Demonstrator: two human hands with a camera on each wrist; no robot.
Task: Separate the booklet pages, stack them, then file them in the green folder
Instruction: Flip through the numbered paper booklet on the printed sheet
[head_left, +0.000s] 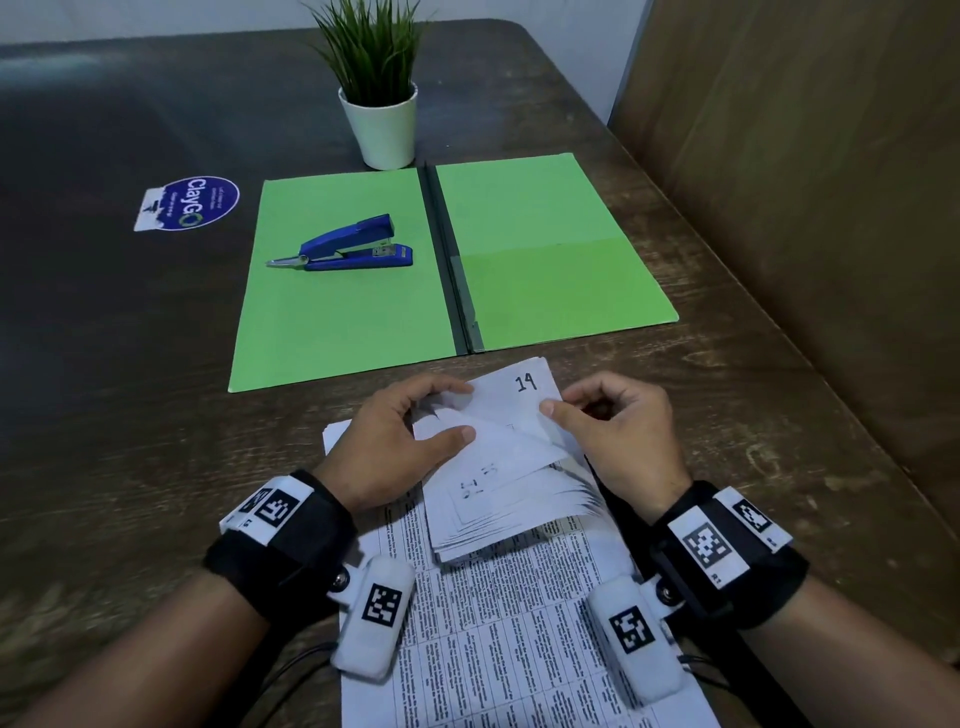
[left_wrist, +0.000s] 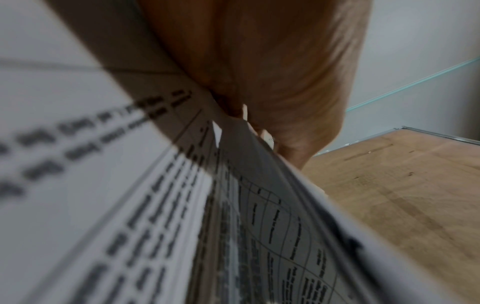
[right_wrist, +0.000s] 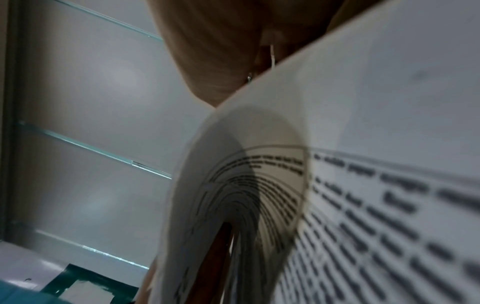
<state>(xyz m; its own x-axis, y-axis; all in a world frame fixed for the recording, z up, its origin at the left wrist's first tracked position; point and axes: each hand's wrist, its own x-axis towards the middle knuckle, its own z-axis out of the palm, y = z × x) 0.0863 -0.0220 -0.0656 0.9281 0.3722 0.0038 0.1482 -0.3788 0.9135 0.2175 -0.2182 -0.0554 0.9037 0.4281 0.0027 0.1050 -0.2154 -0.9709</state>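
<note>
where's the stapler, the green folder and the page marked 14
stapler (head_left: 347, 244), head view, on its blue top arm
green folder (head_left: 524, 208), head view, bare right-hand panel
page marked 14 (head_left: 511, 397), head view, blank area below the number

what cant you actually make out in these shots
- Booklet staple or binding: head view, covered by the left hand and right hand.
- Printed sheets: text too small in head view, blurred in both wrist views.
- Green folder pocket contents: not shown in any view.

Dark wooden table (head_left: 130, 364) beside brown panelled wall (head_left: 805, 182).
</note>
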